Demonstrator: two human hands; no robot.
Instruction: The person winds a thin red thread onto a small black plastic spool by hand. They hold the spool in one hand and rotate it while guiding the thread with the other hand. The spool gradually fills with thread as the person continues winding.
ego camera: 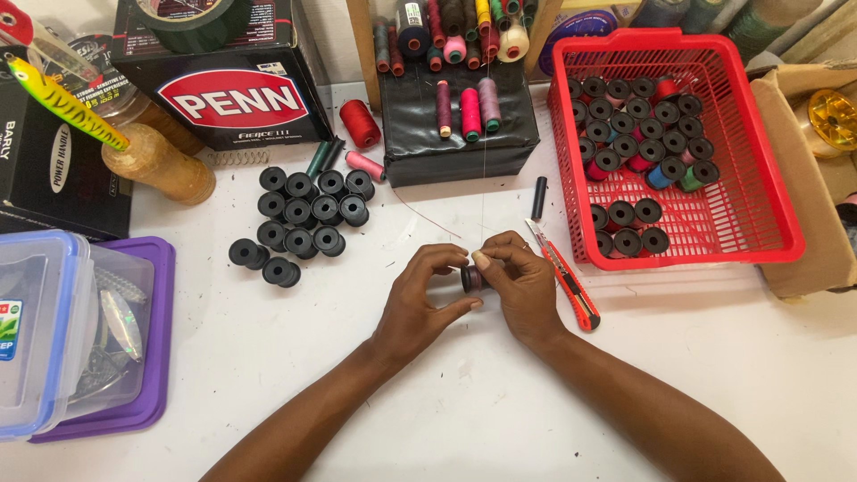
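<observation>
White table [268, 375] (cluttered) bears red basket [759, 161], black spools [303, 214].

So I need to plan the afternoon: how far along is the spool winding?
Done, apparently: many thread-wound spools sit in the red basket. In hand: left hand and right hand hold one small spool, a thread running up from it. Left: a cluster of bare black spools on the table.

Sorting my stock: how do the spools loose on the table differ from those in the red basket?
The table spools are all bare black; many basket spools carry coloured thread. The table spools lie loose in a cluster; the basket spools sit in rows inside the red basket. Both groups look like the same small black spools.
</observation>
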